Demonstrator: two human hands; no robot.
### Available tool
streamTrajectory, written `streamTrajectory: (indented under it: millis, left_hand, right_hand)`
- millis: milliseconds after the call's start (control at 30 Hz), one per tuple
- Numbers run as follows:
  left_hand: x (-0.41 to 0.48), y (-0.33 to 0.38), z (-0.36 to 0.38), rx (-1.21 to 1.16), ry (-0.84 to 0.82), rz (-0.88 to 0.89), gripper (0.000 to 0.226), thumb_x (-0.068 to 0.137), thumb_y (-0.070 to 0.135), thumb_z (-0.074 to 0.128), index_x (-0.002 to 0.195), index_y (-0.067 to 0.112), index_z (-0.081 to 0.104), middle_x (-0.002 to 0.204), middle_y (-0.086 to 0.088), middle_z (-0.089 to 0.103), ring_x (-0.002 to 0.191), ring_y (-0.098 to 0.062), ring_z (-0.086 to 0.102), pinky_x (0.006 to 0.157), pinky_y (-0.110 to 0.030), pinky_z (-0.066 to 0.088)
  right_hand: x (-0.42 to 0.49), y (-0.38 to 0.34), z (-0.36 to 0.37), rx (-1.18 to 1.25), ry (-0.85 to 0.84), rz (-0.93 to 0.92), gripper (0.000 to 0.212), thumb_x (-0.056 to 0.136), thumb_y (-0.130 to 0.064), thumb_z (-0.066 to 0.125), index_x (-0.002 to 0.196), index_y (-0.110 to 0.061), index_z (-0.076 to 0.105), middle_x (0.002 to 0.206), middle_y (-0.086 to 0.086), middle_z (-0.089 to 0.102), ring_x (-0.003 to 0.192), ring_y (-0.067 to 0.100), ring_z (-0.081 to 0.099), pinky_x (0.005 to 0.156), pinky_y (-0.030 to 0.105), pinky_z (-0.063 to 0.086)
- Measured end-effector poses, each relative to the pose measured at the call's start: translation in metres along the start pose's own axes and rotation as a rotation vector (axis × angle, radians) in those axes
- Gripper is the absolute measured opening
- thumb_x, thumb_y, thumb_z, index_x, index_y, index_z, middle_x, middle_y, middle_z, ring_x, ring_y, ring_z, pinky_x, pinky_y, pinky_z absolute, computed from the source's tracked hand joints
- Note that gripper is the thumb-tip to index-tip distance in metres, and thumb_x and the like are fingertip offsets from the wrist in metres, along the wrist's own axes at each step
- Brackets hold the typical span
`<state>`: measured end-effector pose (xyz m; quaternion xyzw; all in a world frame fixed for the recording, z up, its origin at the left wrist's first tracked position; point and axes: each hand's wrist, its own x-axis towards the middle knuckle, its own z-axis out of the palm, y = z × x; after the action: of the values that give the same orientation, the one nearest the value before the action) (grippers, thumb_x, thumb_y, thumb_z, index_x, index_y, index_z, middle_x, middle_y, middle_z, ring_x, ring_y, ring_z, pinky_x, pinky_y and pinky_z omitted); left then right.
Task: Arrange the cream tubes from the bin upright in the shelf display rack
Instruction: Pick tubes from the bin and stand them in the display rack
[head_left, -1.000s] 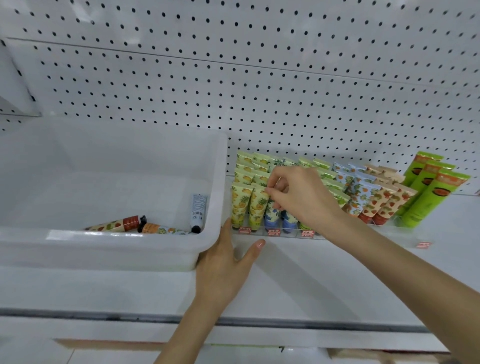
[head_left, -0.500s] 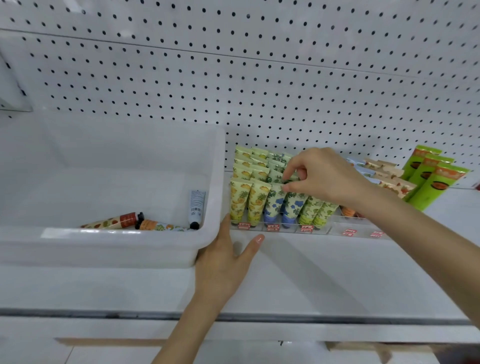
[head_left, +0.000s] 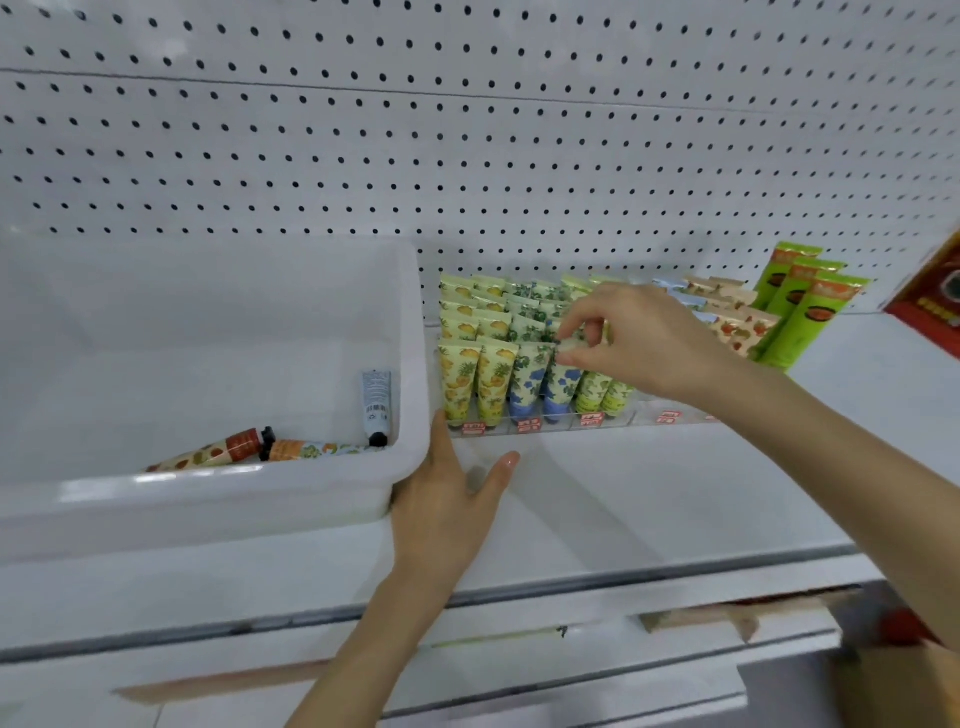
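- The right hand (head_left: 639, 343) has a narrow grip. Thumb and forefinger pinch the crimped top of a blue-flowered tube (head_left: 563, 387). The tube stands cap-down in the front row of the clear rack (head_left: 550, 423), midway along the shelf (head_left: 649, 499) and toward its back edge.
- The step in hand looks like seating that tube. To do it well, hold the crimp only and press straight down until the cap rests on the rack floor. Line it up with its blue twin just to the left before letting go.
- Release by lifting the fingers upward, not sideways. The rows stand touching one another, so a sideways drag could tip several.
- The left hand (head_left: 447, 499) lies flat on the shelf, its grip wide and holding nothing. Its thumb rests against the right wall of the bin (head_left: 415, 332), which it seems to steady.
- Three tubes are left in the bin's near right corner: a red-capped tube (head_left: 218, 452), an orange-capped tube (head_left: 306, 448) and a grey tube (head_left: 376, 405) leaning on the wall. I judge the task well along but not done.
- Open shelf runs between the rack and the front edge, leaving the wrist a free path back to the bin.
- Tall green tubes (head_left: 800, 312) and a red box (head_left: 930, 296) crowd the back right corner, and the pegboard (head_left: 467, 156) closes the back edge. Approach from the front and above.
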<state>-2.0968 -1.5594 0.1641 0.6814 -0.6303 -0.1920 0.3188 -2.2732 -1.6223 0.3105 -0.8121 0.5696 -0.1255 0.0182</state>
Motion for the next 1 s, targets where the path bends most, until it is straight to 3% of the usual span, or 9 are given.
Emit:
streamTrajectory:
  millis: [67,167,367,567,733,1000]
  left_hand:
    - [-0.006,0.002,-0.001,0.049,-0.012,0.014,0.11,0.07,0.084,0.026,0.15,0.009,0.017,0.154,-0.009,0.028,0.143,-0.024,0.022,0.115,-0.029,0.01]
    - [-0.02,0.009,-0.003,0.031,-0.026,0.043,0.097,0.08,0.07,0.043,0.149,0.006,0.018,0.153,-0.01,0.029,0.141,-0.024,0.026,0.116,-0.035,0.023]
    - [-0.069,0.025,-0.029,0.011,-0.021,0.107,0.091,0.086,0.065,0.045,0.152,0.012,0.01,0.157,-0.004,0.018,0.144,-0.019,0.017,0.116,-0.036,0.024]
    - [-0.128,0.022,-0.099,0.022,0.068,0.215,0.08,0.086,0.061,0.046,0.15,0.02,0.019,0.153,0.005,0.027,0.14,-0.008,0.021,0.11,-0.023,0.024]
    - [-0.15,-0.001,-0.171,0.117,0.206,0.266,0.068,0.087,0.058,0.047,0.146,0.028,0.031,0.143,0.009,0.042,0.133,-0.007,0.033,0.099,-0.026,0.036]
    - [-0.101,-0.054,-0.265,0.27,0.294,0.227,0.064,0.088,0.055,0.049,0.143,0.025,0.037,0.14,0.003,0.047,0.132,-0.015,0.036,0.095,-0.033,0.039]
  right_hand:
    - [-0.01,-0.002,-0.005,-0.07,-0.011,-0.004,0.028,0.085,-0.041,0.064,0.108,-0.024,0.065,0.096,-0.005,0.055,0.077,0.011,0.049,0.068,0.029,0.04]
    - [-0.031,-0.006,-0.013,-0.179,-0.039,-0.033,0.036,0.089,-0.045,0.058,0.118,-0.023,0.059,0.116,-0.003,0.053,0.098,0.016,0.054,0.071,0.029,0.037]
    - [-0.072,-0.033,-0.034,-0.233,-0.106,-0.081,0.056,0.09,-0.049,0.054,0.138,-0.023,0.042,0.141,0.001,0.042,0.127,0.023,0.042,0.097,0.036,0.039]
    - [-0.099,-0.078,-0.042,-0.155,-0.093,-0.152,0.057,0.092,-0.048,0.05,0.142,-0.024,0.036,0.143,-0.001,0.04,0.131,0.02,0.038,0.101,0.036,0.036]
    - [-0.099,-0.13,-0.035,-0.065,-0.046,-0.208,0.053,0.093,-0.046,0.049,0.14,-0.023,0.039,0.144,0.0,0.04,0.133,0.02,0.035,0.103,0.036,0.035]
    - [-0.062,-0.2,-0.013,-0.024,-0.063,-0.271,0.052,0.093,-0.05,0.046,0.139,-0.026,0.039,0.141,-0.004,0.04,0.13,0.017,0.038,0.1,0.034,0.037]
